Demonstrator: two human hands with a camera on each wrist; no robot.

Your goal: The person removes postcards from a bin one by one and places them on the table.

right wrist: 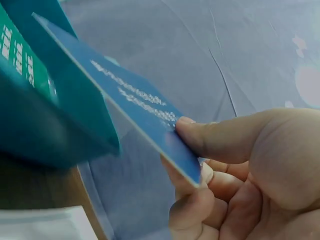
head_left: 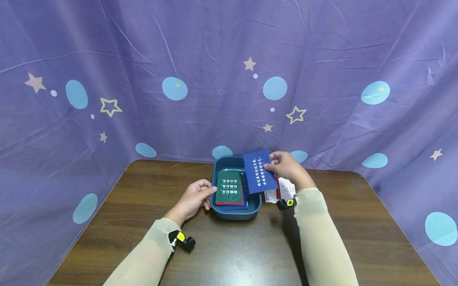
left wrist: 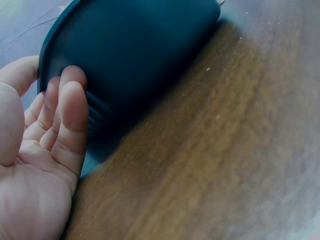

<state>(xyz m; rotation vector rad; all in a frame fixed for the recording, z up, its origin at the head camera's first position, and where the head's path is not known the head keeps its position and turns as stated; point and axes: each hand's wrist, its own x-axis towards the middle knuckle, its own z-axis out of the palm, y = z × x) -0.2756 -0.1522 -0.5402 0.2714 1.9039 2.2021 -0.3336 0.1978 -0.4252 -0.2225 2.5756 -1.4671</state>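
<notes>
A blue-green plastic bin [head_left: 236, 216] stands on the table with a stack of cards inside, a green card [head_left: 229, 187] with white writing on top. My left hand [head_left: 196, 196] holds the bin's left side, thumb at the rim and fingers against the outer wall [left wrist: 145, 55]. Between thumb and fingers, my right hand [head_left: 286, 166] pinches a blue card [head_left: 258, 172] with white writing. That card is tilted and overlaps the bin's right rim in the head view. In the right wrist view the blue card [right wrist: 130, 100] shows edge-on beside the bin.
White cards [head_left: 287, 188] and a red-edged one lie right of the bin, partly behind the right hand and blue card. The brown wooden table [head_left: 143, 194] ends at a purple curtain [head_left: 214, 119] with stars and blue spots.
</notes>
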